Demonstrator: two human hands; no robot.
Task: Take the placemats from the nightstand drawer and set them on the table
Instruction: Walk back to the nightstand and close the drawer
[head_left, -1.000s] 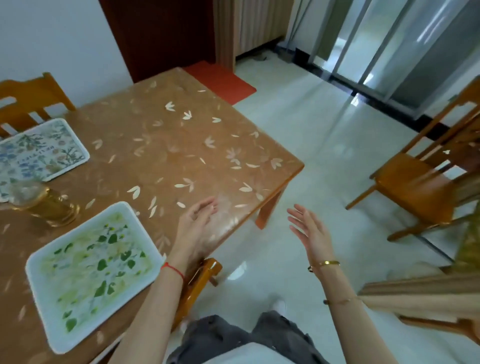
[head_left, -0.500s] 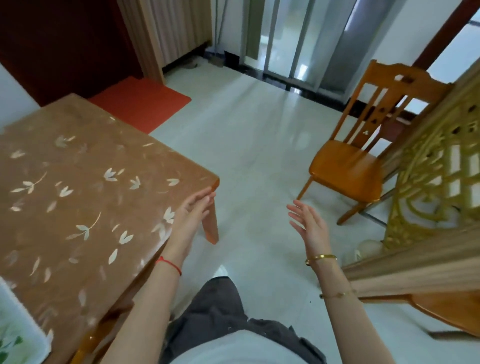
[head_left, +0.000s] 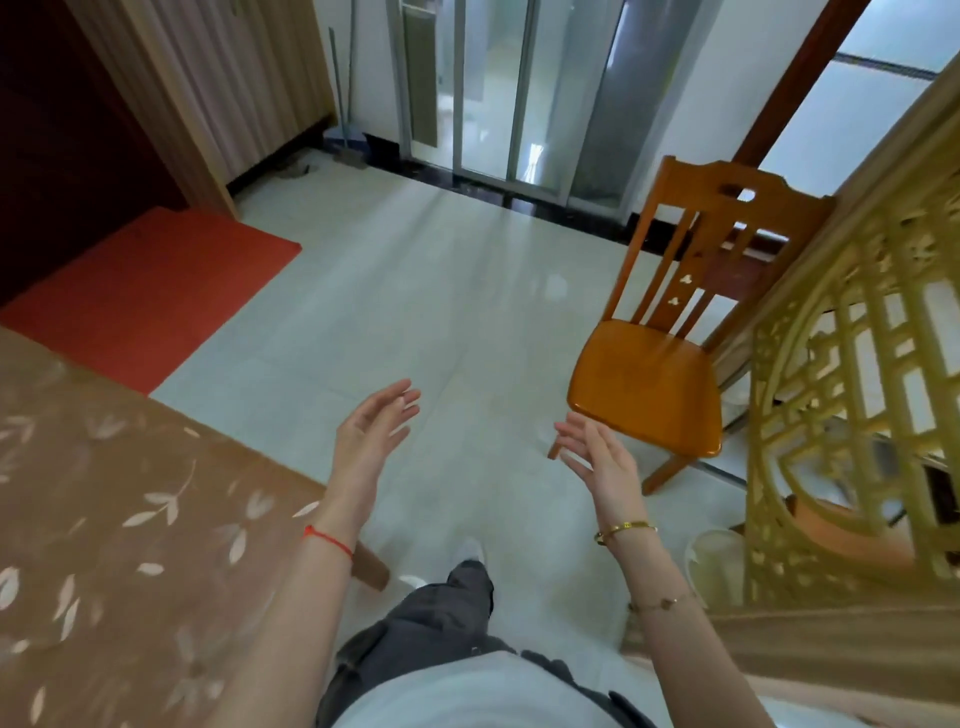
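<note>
The brown table (head_left: 119, 519) with its white leaf pattern fills the lower left; only a bare corner of it shows and no placemat is in view. My left hand (head_left: 371, 436) hovers over the floor just past the table's corner, fingers straight and relaxed, holding nothing. My right hand (head_left: 597, 457) is raised to the right of it, palm turned inward, fingers spread and empty. The nightstand and its drawer are out of view.
A wooden chair (head_left: 654, 384) stands on the pale tiled floor at the right, in front of a gold carved screen (head_left: 841, 415). A red mat (head_left: 140, 296) lies by a dark door at the left. Glass sliding doors (head_left: 519, 98) close the far end.
My view has swung right, away from the table; the two placemats and the glass jar have left the frame. Both hands stay raised and empty, the left now off the table's edge.
</note>
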